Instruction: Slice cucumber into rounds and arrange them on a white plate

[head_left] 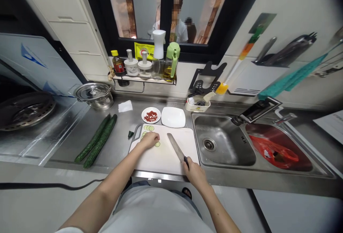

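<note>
My right hand (194, 171) grips the black handle of a kitchen knife (175, 146). Its blade points up and left, over the white cutting board (166, 161). My left hand (150, 140) is closed, its fingers curled down at the left part of the board; what lies within them is hidden. Right by its fingertips is a cucumber slice (157, 144). More cucumber slices (149, 128) lie flat along the upper left of the board, partly covered by this hand. A dark green cucumber end (130, 134) rests on the counter left of the board.
Two whole cucumbers (99, 141) lie at left, near a lidded steel pot (94, 95). Behind the board stand a plate with red chili pieces (151, 115) and a white square plate (173, 117). A double sink (225, 140) adjoins on the right. Above is a condiment rack (144, 79).
</note>
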The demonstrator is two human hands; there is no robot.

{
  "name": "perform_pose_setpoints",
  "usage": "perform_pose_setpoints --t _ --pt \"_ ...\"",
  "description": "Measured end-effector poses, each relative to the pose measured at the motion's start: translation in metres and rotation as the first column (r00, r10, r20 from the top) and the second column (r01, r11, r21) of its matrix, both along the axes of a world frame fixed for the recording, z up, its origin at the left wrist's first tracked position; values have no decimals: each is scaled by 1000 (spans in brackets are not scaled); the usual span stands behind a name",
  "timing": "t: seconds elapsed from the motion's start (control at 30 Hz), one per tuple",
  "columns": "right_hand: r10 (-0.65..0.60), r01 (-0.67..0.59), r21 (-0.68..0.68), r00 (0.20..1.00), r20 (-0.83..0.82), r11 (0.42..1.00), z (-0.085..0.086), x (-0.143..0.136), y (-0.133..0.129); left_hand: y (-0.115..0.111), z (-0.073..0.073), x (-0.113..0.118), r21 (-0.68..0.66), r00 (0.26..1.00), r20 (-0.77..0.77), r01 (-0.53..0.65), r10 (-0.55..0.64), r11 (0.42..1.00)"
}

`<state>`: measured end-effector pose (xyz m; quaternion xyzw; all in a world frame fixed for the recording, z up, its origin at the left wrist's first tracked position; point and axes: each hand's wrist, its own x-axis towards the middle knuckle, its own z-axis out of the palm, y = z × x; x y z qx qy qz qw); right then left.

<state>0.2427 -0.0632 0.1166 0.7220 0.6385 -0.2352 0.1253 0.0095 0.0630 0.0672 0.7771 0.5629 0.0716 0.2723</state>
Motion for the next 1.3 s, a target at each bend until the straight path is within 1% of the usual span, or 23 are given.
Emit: perform_pose_setpoints --t 0.07,0.2,0.3,0.43,0.67,0.8,0.93,1.17,1.3 --pt "-2 2 -4 1000 6 1000 1 -1 0 -1 -2 0 35 999 -15 -42 43 998" --pt "10 -10 16 1000 8 1000 1 -2 -4 -2 -7 -5 45 993 -39 -112 113 993" --pt "44 -44 41 999 -1 998 -1 0 -10 -6 -12 -9 53 989 -58 -133 137 990" --pt "122 -119 83 992 -25 989 -1 3 -19 -10 -17 -9 65 987 -69 -143 148 988" --pt "183 -184 11 983 18 983 9 -1 -27 -9 -21 -6 36 974 -101 -201 204 979" --pt "206 -207 22 978 14 978 8 -3 -28 -6 -24 -6 15 972 -89 -217 217 976" --pt "220 -220 1 975 32 975 7 -5 -28 -5 -26 -7 24 972 -85 -218 219 976" --pt "215 -215 -3 976 41 977 5 -8 -27 -5 -25 -6 26 973 -103 -206 207 978" --pt "220 -220 -13 975 42 975 7 -11 -27 -4 -26 -6 14 972 -103 -213 213 977"
